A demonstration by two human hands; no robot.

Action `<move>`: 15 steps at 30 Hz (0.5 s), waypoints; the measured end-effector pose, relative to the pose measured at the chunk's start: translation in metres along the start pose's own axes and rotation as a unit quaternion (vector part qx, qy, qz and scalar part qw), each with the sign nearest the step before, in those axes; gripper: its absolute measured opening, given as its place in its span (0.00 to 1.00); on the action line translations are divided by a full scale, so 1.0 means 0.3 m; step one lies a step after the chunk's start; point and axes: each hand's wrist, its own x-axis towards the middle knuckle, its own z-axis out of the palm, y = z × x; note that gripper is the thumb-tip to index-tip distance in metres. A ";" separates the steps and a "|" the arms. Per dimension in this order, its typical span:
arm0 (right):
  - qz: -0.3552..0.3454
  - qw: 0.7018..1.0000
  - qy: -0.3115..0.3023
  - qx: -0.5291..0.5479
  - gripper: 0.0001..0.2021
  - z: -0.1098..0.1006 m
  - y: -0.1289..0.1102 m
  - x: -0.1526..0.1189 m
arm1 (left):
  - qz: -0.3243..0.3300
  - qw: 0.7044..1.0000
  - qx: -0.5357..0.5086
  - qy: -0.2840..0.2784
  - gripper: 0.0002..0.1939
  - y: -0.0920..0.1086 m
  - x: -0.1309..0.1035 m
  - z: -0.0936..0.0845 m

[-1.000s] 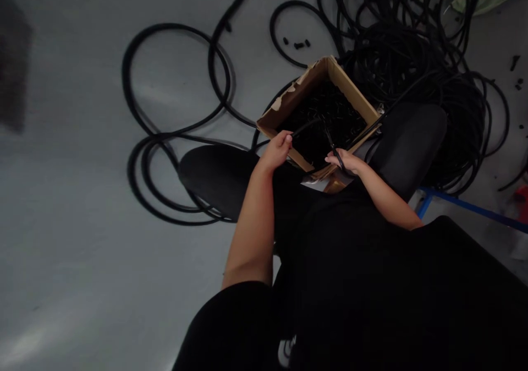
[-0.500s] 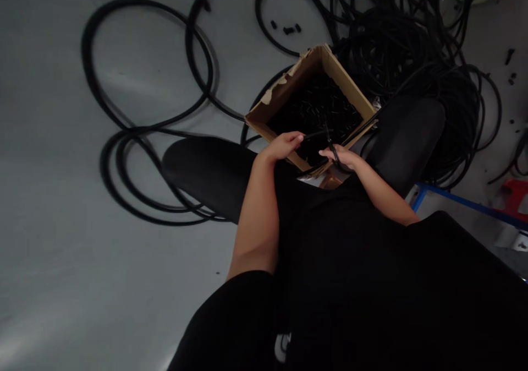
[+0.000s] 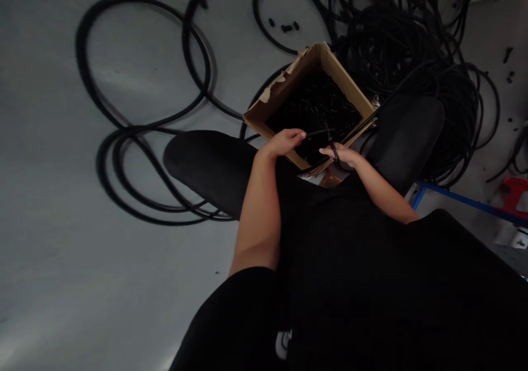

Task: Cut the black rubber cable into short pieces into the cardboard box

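My left hand (image 3: 287, 141) is closed around a thin black hose (image 3: 319, 132), its end sticking out to the right over the cardboard box (image 3: 348, 82). Opposite it, my right hand (image 3: 341, 154) grips dark-handled scissors (image 3: 335, 152). Their blades point away from me and cross the hose near its free end; whether they are cutting into it I cannot tell. Below both hands, the box is partly filled with many short black pieces (image 3: 315, 98). The box has a torn upper edge and stands between my legs.
A large tangle of black hose (image 3: 388, 46) lies beyond the box to the right. Wide loops of hose (image 3: 124, 126) spread over the grey floor at left. Small black pieces (image 3: 286, 28) lie behind the box. A blue frame (image 3: 462, 197) and a red object (image 3: 513, 195) are at right.
My left hand and the hose have shifted very slightly to the right, toward the scissors. My right hand stays nearly in place. The view has moved a little.
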 end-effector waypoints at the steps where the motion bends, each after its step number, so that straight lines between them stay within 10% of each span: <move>1: 0.001 1.000 0.000 0.001 0.38 0.000 -0.002 -0.003 | -0.001 1.000 0.003 0.001 0.20 -0.002 0.001 -0.001; 15: -0.008 0.999 0.027 0.031 0.36 -0.003 -0.011 -0.016 | 0.010 0.999 0.030 0.016 0.24 -0.032 0.009 0.015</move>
